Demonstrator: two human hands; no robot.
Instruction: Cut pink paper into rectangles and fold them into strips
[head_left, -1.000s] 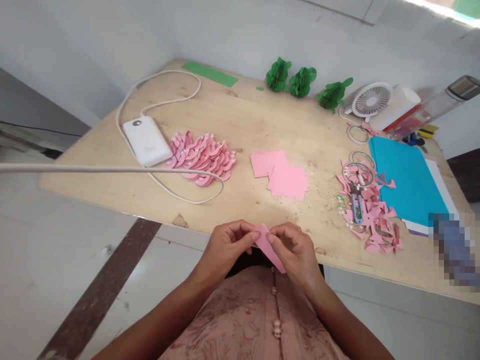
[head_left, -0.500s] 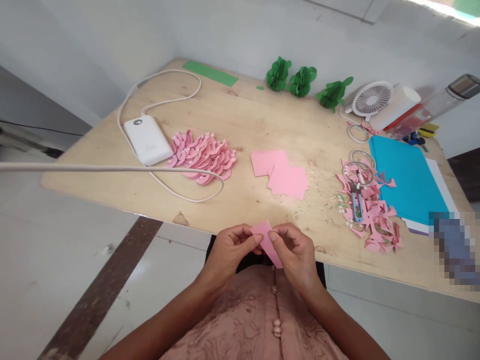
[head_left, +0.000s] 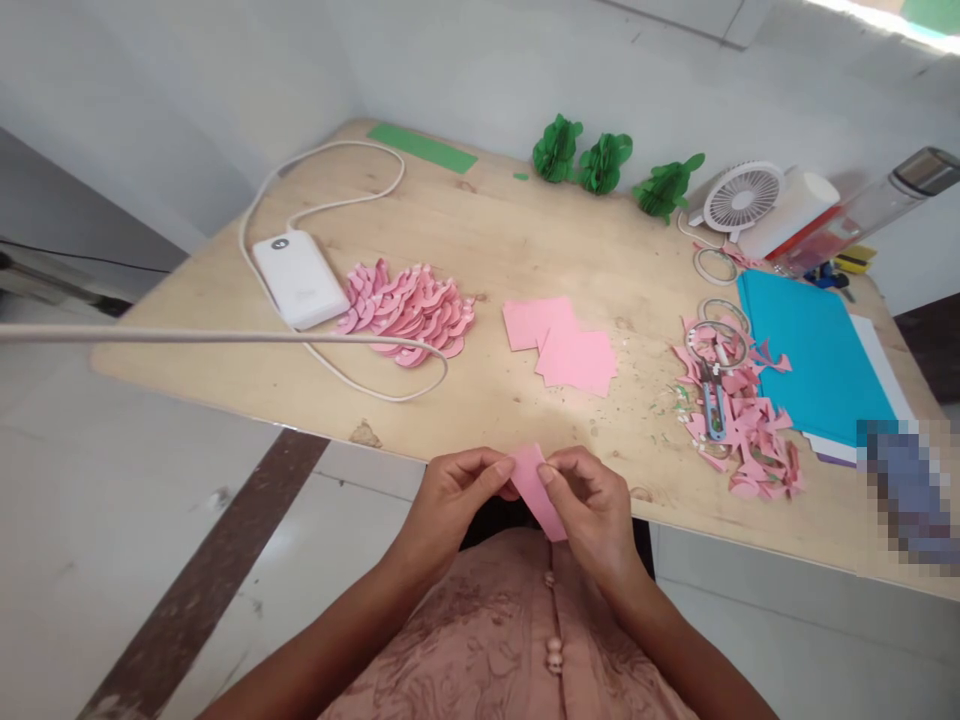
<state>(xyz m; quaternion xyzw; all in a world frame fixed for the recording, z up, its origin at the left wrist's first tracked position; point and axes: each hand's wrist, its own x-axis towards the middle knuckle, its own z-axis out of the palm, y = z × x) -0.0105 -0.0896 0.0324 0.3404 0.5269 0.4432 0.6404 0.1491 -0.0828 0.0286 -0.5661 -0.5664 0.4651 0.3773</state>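
Just off the table's front edge, a folded pink paper (head_left: 536, 490) is held between both hands. My left hand (head_left: 461, 500) pinches its left edge between thumb and fingers. On the other side, my right hand (head_left: 592, 505) grips it with the thumb pressed flat on top. Beyond the hands lie overlapping pink paper squares (head_left: 577, 358). To their left is a pile of pink paper cutouts (head_left: 416, 312) with scalloped edges.
A white power bank (head_left: 300, 280) with a cable is at left. Green paper shapes (head_left: 604, 163) and a small fan (head_left: 744, 198) line the wall. At right are pink scraps (head_left: 750, 440), small snips (head_left: 714, 405), tape rings and blue sheets (head_left: 814, 355).
My left thumb has slid left to the paper's edge, showing more of its face. My right hand has hardly moved.
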